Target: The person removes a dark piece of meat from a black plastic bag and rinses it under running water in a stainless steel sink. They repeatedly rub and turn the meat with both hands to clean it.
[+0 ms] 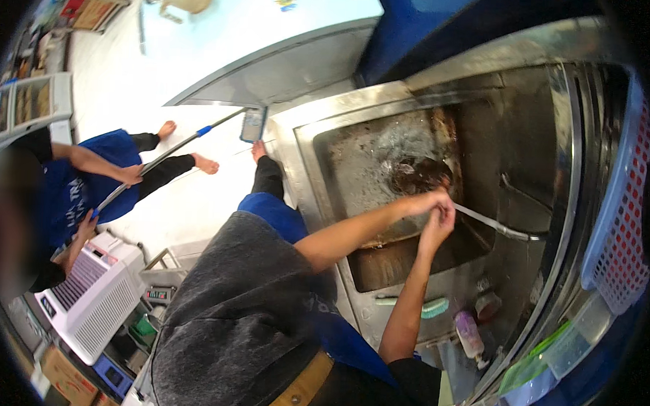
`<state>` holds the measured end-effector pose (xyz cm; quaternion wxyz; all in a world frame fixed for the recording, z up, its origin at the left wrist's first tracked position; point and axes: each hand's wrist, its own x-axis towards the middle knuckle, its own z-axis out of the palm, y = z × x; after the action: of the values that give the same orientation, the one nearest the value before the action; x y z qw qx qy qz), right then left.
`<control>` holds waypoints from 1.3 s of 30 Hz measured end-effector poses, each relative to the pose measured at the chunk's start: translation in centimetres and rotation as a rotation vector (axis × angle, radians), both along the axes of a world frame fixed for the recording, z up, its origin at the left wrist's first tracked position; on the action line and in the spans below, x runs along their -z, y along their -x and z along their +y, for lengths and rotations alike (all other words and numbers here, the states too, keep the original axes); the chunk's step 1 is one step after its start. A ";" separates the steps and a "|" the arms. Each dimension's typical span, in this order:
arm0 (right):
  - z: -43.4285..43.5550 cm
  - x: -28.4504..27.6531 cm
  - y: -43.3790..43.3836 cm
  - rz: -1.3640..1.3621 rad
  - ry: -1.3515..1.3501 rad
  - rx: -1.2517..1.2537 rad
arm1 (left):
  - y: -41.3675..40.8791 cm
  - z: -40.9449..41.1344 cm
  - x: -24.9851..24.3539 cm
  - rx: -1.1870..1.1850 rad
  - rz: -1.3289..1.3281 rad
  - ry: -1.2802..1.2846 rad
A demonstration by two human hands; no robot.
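My left hand [435, 199] and my right hand [438, 221] meet over a stainless steel sink [317, 183]. Both are at the free end of a pale tap spout [482, 218]; whether either one grips it cannot be told. Beyond my hands, water [409, 147] splashes in the basin around a dark brown, blurred patch [421, 174] that I cannot make out. A large metal sheet or tray [353, 171] seems to line part of the basin. Beside my right forearm lies a turquoise scrub brush [434, 307] on the sink's ledge.
A purple pump bottle [469, 334] lies near the brush. Plastic baskets [615, 215] and clear containers [577, 336] line the right side. At left, another person [95, 166] holds a long pole [169, 152] with a flat mop head [253, 125] near my foot.
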<state>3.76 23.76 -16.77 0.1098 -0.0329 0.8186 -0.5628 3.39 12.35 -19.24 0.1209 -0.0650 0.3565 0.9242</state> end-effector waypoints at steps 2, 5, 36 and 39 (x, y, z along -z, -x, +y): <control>-0.7 0.4 -0.5 0.013 0.014 0.071 | 0.3 0.8 1.8 -0.032 -0.056 0.018; -2.6 0.4 -0.7 0.043 -0.052 0.094 | 0.5 1.6 5.7 -0.099 -0.119 0.034; 8.4 -5.6 -8.8 -0.341 0.121 0.119 | 5.2 -0.5 4.1 -0.212 -0.497 0.525; 6.9 -6.0 -6.2 -0.538 0.066 0.169 | 4.1 0.3 6.8 -0.291 0.093 0.958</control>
<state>9.92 30.68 -10.81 0.2746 0.1824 0.7411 -0.5849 -0.68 12.69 -26.03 -0.0686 -0.1212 0.7328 0.6660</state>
